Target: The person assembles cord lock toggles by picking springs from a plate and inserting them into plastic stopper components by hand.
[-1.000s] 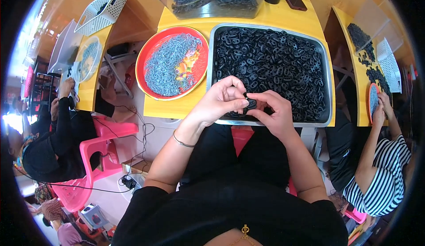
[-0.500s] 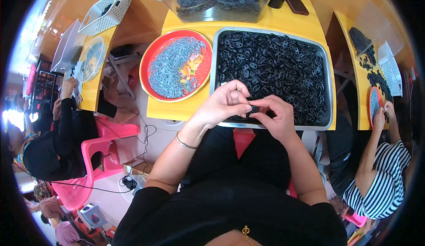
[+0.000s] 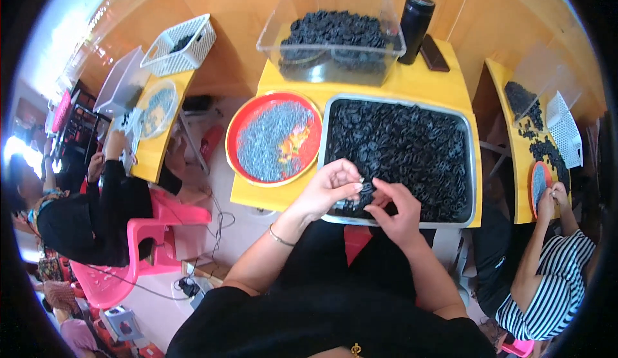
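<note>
My left hand [image 3: 331,187] is over the front left corner of a metal tray [image 3: 475,158], thumb and forefinger pinched together. A small pale glint shows at its fingertips, but what they hold is too small to make out. Just to its right is my right hand [image 3: 398,211], thumb and forefinger apart, with nothing visible between them. Small black oval pieces [image 3: 402,145], some with two holes, fill the tray. Left of it stands a red round dish [image 3: 241,114] with a heap of thin silvery metal pieces [image 3: 267,142].
A clear plastic bin [image 3: 273,65] of black pieces stands at the back of the yellow table [image 3: 257,194], beside a black cylinder [image 3: 416,26] and a dark flat case [image 3: 434,54]. People work at side tables left and right. A pink chair [image 3: 138,242] and cables are at left.
The view has tilted up, so the table sits lower in the picture. The black piece held between both hands no longer shows there. My right thumb and forefinger have parted.
</note>
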